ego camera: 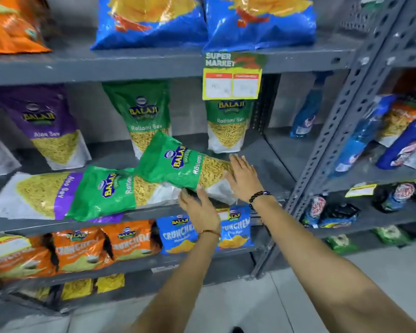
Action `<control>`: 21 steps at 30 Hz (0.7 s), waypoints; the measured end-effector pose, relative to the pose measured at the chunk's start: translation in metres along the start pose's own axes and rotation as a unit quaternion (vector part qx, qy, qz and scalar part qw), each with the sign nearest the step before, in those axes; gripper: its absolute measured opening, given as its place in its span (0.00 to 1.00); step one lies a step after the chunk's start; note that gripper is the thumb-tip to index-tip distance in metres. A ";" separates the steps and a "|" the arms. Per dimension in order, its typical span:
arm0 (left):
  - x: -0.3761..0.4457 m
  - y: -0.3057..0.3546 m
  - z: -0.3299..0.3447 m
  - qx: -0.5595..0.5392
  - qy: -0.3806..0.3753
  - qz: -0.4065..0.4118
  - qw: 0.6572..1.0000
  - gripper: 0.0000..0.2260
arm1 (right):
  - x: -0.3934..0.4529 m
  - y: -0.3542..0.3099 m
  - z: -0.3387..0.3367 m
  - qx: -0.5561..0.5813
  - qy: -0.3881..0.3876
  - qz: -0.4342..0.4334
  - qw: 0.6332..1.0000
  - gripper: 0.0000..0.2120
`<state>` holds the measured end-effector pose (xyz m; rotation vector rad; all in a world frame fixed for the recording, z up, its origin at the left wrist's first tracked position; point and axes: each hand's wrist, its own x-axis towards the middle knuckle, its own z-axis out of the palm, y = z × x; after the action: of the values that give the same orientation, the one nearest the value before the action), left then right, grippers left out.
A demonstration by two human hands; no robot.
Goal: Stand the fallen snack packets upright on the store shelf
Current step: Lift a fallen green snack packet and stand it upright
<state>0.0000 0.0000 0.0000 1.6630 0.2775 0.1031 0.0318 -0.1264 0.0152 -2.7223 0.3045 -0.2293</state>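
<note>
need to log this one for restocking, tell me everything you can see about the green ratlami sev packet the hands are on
The green Ratlami Sev packet is a glossy plastic pouch with a blue and yellow Balaji logo, a clear window showing thin yellow sev, and a white bottom end. It looks sealed and full. It lies tilted on its side on the grey shelf, its top propped on another fallen green packet. The right hand presses flat against its lower end; the left hand cups its underside at the shelf's front edge.

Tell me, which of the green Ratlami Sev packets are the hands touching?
The tilted green Ratlami Sev packet, propped across another fallen green packet. The left hand and right hand touch its clear bottom end; two more green packets stand upright behind.
</note>
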 end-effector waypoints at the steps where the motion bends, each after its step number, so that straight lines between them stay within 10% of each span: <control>1: 0.002 0.004 0.009 -0.024 0.043 -0.009 0.999 0.22 | 0.010 0.007 0.000 0.011 -0.006 -0.004 1.000 0.27; 7: 0.012 0.003 0.040 -0.139 0.162 -0.111 0.971 0.22 | 0.061 0.025 0.005 0.117 -0.113 -0.030 0.986 0.28; 21: 0.047 0.001 0.066 -0.419 0.034 -0.174 0.890 0.29 | 0.111 0.037 0.000 0.257 -0.295 0.024 0.920 0.26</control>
<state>0.0604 -0.0523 -0.0109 0.7314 0.4990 0.0031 0.1322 -0.1869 0.0136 -2.1264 0.1094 0.4613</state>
